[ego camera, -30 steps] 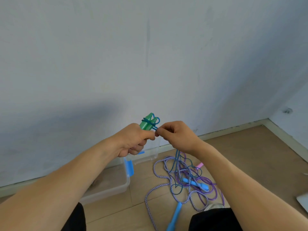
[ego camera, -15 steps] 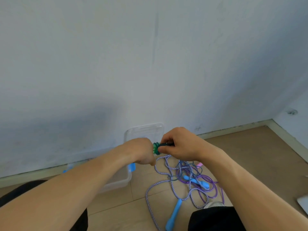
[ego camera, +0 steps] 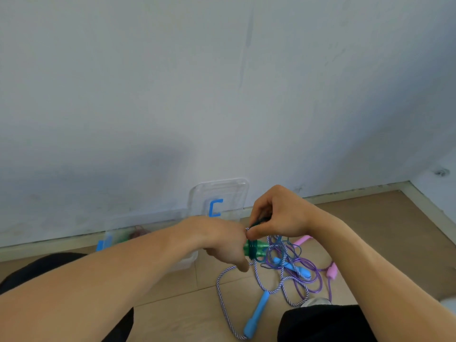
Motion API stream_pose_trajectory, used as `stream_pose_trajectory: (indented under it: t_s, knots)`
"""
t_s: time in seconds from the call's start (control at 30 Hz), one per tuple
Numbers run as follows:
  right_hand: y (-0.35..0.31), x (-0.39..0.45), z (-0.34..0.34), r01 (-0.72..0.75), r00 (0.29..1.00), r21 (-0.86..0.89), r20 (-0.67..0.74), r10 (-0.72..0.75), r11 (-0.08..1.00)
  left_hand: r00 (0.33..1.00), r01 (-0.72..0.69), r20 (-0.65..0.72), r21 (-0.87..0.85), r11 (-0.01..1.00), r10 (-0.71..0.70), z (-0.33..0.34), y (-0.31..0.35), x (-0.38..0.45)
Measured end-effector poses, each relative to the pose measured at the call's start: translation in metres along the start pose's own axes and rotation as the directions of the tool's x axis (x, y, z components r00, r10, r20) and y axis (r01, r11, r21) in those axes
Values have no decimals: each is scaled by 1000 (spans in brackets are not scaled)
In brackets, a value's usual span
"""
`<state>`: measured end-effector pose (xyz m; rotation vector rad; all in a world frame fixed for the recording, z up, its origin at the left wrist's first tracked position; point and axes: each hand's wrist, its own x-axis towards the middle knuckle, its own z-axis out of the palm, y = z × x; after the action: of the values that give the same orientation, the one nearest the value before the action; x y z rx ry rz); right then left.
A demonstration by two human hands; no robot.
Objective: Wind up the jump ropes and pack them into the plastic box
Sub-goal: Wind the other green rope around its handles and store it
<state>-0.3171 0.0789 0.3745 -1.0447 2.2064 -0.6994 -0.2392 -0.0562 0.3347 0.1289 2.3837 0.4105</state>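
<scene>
My left hand [ego camera: 222, 240] grips the green handles of a jump rope [ego camera: 255, 248], pointing right, with dark teal cord wound round them. My right hand [ego camera: 276, 213] pinches that teal cord just above the handles. On the floor below lies a tangle of ropes: a white-and-purple striped rope with blue handles [ego camera: 256, 314], and a purple rope with pink handles [ego camera: 330, 270]. The clear plastic box [ego camera: 183, 262] with blue latches sits on the floor behind my left arm, mostly hidden by it.
The box's clear lid [ego camera: 222, 193] with a blue clip leans against the white wall. The wooden floor [ego camera: 382, 238] runs right to a skirting board in the corner. My dark-clothed knees are at the bottom edge.
Both hands have come down from chest height towards the floor. The green handles turned from upright to lying sideways, and the lid against the wall has come into sight.
</scene>
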Motion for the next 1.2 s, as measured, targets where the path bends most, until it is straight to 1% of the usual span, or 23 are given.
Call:
stream_pose_trajectory:
  t_s: [0.07,0.13,0.2,0.3,0.33,0.4,0.53,0.6,0.67,0.73,0.8,0.83,0.87,0.93,1.03,1.1,1.2]
  knots:
    - [7,-1,-4,-28,998,125,57,21,992,994,-84,-67,75,994,89,0,-1,-4]
    - [15,-1,-6,-75,994,234,98,53,969,978,-138,-148,58,989,146,-5,-3,-7]
    - [24,1,-9,-120,990,400,119,79,909,957,-178,-236,-26,984,167,-11,-4,-8]
    - [29,4,-10,-128,991,619,108,77,775,919,-244,-358,-193,950,164,-17,-6,-9]
    - [29,6,-10,-119,993,659,96,73,743,908,-274,-385,-252,928,163,-19,-8,-8]
    - [28,9,-11,-82,997,695,60,55,714,884,-339,-436,-354,871,167,-21,-11,-8]
    - [28,12,-11,-46,999,750,43,21,659,826,-459,-538,-464,758,170,-25,-14,-8]
    - [26,12,-12,-17,999,743,32,-10,669,827,-459,-550,-544,703,115,-26,-13,-9]
    - [25,12,-13,-4,1000,731,17,-12,682,856,-430,-517,-675,600,32,-28,-12,-9]
    - [25,13,-14,-5,999,735,-19,28,678,892,-374,-451,-790,485,-46,-29,-12,-9]
    - [24,14,-13,-21,995,735,-54,89,678,918,-322,-388,-852,413,-85,-32,-13,-8]
    - [22,14,-12,-27,990,722,-76,117,691,927,-306,-366,-868,392,-87,-33,-14,-8]
    - [20,15,-11,-28,984,699,-105,141,714,934,-292,-348,-877,382,-83,-34,-14,-8]
    - [17,16,-8,-17,971,606,-180,158,795,943,-265,-320,-889,373,-94,-34,-15,-7]
    - [15,17,-5,-12,963,385,-244,115,923,938,-228,-307,-897,379,-162,-33,-13,-5]
    - [12,17,-1,-33,965,280,-242,104,959,920,-205,-316,-892,402,-230,-32,-14,-2]
    - [8,17,3,-109,963,240,-216,163,965,884,-156,-324,-885,439,-338,-33,-20,4]
